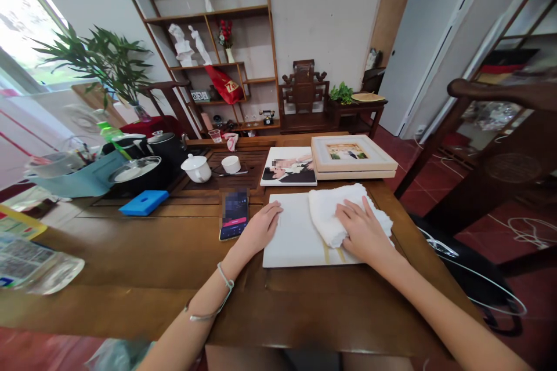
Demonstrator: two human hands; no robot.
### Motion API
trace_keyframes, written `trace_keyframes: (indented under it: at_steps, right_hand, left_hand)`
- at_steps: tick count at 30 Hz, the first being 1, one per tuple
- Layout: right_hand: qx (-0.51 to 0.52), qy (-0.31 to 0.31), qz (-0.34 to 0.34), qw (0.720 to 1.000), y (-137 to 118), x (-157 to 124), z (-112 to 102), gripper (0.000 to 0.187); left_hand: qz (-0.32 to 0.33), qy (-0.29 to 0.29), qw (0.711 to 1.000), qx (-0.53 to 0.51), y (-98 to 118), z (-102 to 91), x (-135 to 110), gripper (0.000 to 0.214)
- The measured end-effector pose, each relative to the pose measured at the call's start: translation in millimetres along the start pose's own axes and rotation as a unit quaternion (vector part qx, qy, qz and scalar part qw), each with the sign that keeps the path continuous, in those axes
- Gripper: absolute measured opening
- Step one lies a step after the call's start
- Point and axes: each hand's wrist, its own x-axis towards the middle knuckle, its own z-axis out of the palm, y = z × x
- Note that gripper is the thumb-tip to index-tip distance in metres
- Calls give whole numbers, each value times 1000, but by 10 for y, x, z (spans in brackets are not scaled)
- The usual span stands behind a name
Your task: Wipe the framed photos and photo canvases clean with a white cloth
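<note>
A white flat panel (296,237) lies on the wooden table in front of me, with a few yellowish streaks near its lower edge. My left hand (263,225) rests over the panel's left edge, fingers stretched out on its surface. On the right part of the panel is a folded white towel (324,214), which covers that corner. My right hand (363,229) presses down on the towel with bent fingers; its palm side is hidden. A phone (234,214) with a lit screen lies just left of my left hand.
Behind the panel lie a photo print (289,167) and stacked framed pictures (354,156). A tea tray (213,156) bears a lidded white cup (196,168) and a small bowl (231,164). Further left are a blue sponge (144,203), a black pan (134,171) and a plastic bottle (43,264).
</note>
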Motion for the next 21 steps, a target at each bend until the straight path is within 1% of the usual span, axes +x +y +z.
trace_keyframes:
  at_steps: [4, 7, 8, 9, 10, 11, 14, 16, 18, 19, 21]
  right_hand:
    - [47, -25, -123, 991, -115, -13, -58, 34]
    - [90, -42, -231, 968, -234, -44, -92, 31]
    - [100, -49, -253, 961, -269, -54, -105, 31]
    - [105, -58, -260, 958, -299, -60, -121, 31]
    - [104, -74, -250, 960, -320, -61, -142, 30]
    - [96, -92, -224, 965, -330, -56, -169, 29]
    - [44, -139, -85, 986, -283, -10, -264, 26]
    - [4, -143, 8, 990, -201, 26, -314, 24]
    - [-33, -139, 76, 987, -120, 47, -338, 23]
    - [-48, -139, 97, 984, -93, 48, -341, 23]
    - [-68, -145, 103, 982, -85, 36, -330, 23]
  left_hand:
    - [-4, 3, 1000, 0, 2, -1, -1, 30]
    - [-1, 2, 1000, -6, -3, 1, -1, 30]
    - [1, 0, 1000, -7, -5, 2, -1, 30]
    - [2, -1, 1000, -8, -8, 3, -1, 30]
    - [2, -2, 1000, -9, -10, 3, -1, 30]
    - [2, -1, 1000, -8, -12, 4, -1, 29]
    - [0, 1, 1000, -4, -17, 4, -2, 29]
    - [1, 2, 1000, -2, -18, 5, -3, 29]
    - [2, 2, 1000, -2, -18, 6, -3, 29]
    - [2, 3, 1000, -2, -19, 6, -4, 29]
    - [4, 4, 1000, -3, -19, 8, -5, 29]
